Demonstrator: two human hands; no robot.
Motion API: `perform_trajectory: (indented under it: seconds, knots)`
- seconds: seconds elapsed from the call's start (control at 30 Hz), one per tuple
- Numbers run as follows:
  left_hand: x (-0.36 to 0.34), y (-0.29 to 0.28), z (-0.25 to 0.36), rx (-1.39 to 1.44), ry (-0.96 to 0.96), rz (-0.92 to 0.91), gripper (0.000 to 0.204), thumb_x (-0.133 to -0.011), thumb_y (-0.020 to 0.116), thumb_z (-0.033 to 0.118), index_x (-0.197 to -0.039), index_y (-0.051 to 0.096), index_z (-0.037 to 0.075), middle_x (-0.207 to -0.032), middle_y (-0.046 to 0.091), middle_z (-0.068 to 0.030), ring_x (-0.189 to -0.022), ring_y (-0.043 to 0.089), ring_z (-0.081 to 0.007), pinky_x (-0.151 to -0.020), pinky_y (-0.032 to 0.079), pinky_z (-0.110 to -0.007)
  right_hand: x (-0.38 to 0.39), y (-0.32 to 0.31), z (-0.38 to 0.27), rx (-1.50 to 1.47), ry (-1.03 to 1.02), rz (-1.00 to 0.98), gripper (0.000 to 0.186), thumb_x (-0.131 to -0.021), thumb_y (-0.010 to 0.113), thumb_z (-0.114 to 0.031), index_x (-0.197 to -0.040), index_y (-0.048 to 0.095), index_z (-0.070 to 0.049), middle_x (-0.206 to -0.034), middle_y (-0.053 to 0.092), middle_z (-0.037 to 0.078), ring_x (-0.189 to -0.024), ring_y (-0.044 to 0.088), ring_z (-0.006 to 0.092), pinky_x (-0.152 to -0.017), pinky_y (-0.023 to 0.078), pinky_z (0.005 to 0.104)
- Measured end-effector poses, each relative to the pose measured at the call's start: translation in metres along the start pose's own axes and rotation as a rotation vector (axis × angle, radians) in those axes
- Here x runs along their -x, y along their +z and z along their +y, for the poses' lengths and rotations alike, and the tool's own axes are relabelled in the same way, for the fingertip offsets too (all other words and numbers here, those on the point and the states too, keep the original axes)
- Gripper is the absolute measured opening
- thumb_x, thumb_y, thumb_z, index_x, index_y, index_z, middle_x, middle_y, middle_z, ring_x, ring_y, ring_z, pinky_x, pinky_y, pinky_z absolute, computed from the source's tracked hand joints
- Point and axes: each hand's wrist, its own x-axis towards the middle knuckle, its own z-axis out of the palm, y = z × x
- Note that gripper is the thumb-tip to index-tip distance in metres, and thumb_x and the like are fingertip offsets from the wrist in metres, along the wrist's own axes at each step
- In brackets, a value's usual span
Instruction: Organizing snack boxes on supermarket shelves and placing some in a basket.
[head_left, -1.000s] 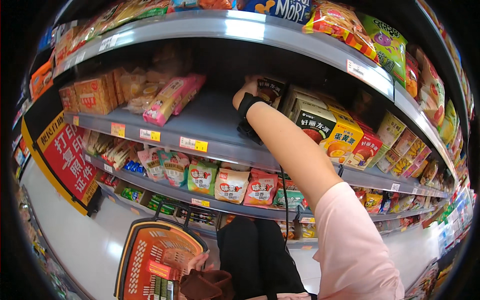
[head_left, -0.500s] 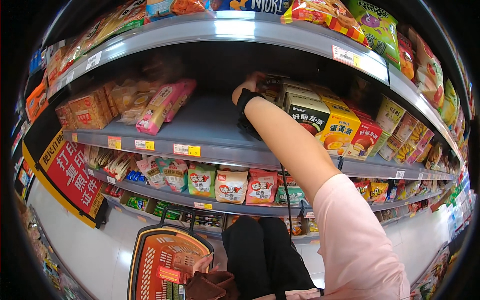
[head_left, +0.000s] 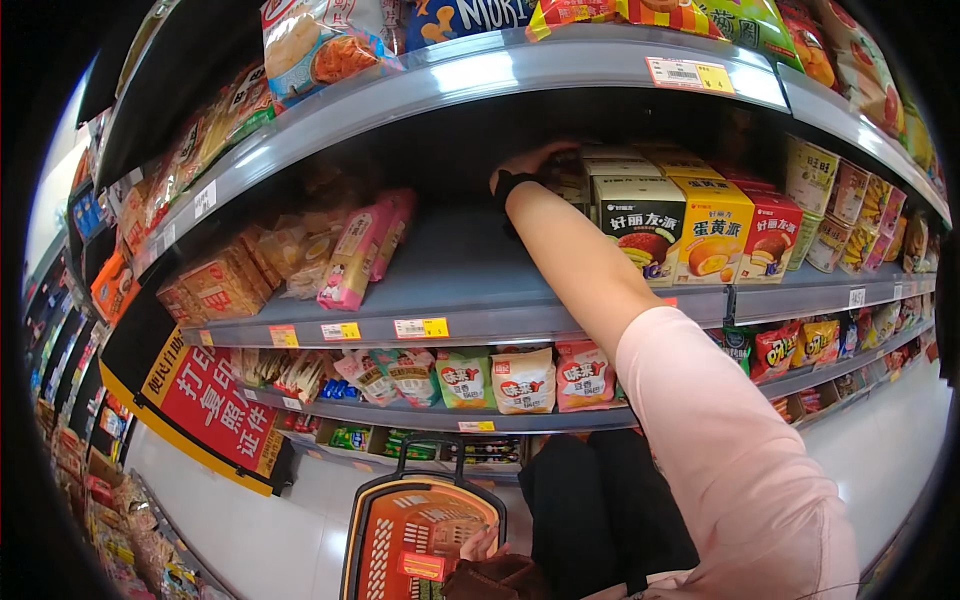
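My right arm stretches deep into the middle shelf (head_left: 450, 265). At its end, my right hand (head_left: 535, 160) is beside the left end of the boxed pies, its fingers lost in shadow and against the packs. The nearest stack has a dark green and white pie box (head_left: 637, 222) in front. A yellow pie box (head_left: 712, 232) and a red pie box (head_left: 768, 240) stand to its right. Low down, my left hand (head_left: 480, 543) is over an orange shopping basket (head_left: 385, 535), fingers apart. Brown cloth (head_left: 497, 578) lies by it, and a small red pack (head_left: 421, 566) is in the basket.
Pink long packs (head_left: 365, 250) and brown snack packs (head_left: 225, 285) lie on the shelf's left. An upper shelf edge (head_left: 500, 65) overhangs my arm. Bagged snacks (head_left: 523, 380) line the shelf below. A red and yellow sign (head_left: 215, 410) stands at the left.
The whole view has shifted, so shelf and basket appear farther right. My right hand remains at the left end of the pie boxes, and my left hand stays over the basket.
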Motion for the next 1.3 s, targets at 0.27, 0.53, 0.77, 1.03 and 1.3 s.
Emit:
perform_trajectory:
  seconds: [0.27,0.53,0.77,1.03,1.3]
  knots:
    - [0.003,-0.010,0.000,-0.017,-0.041,0.025,0.058,-0.073,0.067,0.021,-0.124,0.042,0.005,-0.111,0.050,-0.0115,-0.102,0.049,-0.0185,-0.082,0.045,-0.034,0.016,-0.018,0.007,-0.196,-0.290,-0.021,0.036,-0.078,0.053,-0.020,-0.111,0.059,-0.006,-0.120,0.051,0.014,-0.114,0.046,0.0307,-0.091,0.038,0.0522]
    - [0.004,-0.005,0.005,-0.042,-0.048,-0.007,0.059,-0.073,0.067,0.023,-0.124,0.042,0.005,-0.109,0.051,-0.0112,-0.099,0.050,-0.0179,-0.081,0.045,-0.033,0.043,-0.066,0.027,-0.335,-0.634,-0.084,0.037,-0.077,0.055,-0.027,-0.107,0.062,-0.006,-0.111,0.057,0.014,-0.106,0.053,0.0298,-0.087,0.042,0.0504]
    - [0.003,0.004,0.009,-0.062,-0.050,-0.075,0.060,-0.073,0.067,0.024,-0.124,0.042,0.005,-0.106,0.052,-0.0109,-0.097,0.050,-0.0174,-0.080,0.045,-0.033,0.074,-0.130,0.062,-0.470,-0.944,-0.187,0.039,-0.076,0.056,-0.033,-0.103,0.065,-0.006,-0.104,0.063,0.013,-0.099,0.059,0.0291,-0.084,0.045,0.0489]
    - [-0.002,0.013,0.012,-0.087,-0.058,-0.168,0.060,-0.073,0.067,0.025,-0.125,0.042,0.006,-0.104,0.053,-0.0105,-0.095,0.051,-0.0168,-0.078,0.045,-0.032,0.061,-0.140,0.220,-0.675,-0.860,-0.619,0.053,-0.084,0.046,-0.038,-0.124,0.048,-0.004,-0.122,0.052,0.015,-0.109,0.051,0.0265,-0.092,0.040,0.0350]
    - [-0.009,0.023,0.003,-0.097,-0.105,-0.315,0.061,-0.073,0.067,0.027,-0.125,0.042,0.006,-0.101,0.053,-0.0102,-0.092,0.051,-0.0162,-0.077,0.045,-0.032,0.060,-0.049,0.287,-0.724,-0.574,-0.507,0.053,-0.089,0.042,-0.032,-0.135,0.031,-0.008,-0.130,0.042,0.022,-0.121,0.040,0.0300,-0.102,0.029,0.0346]
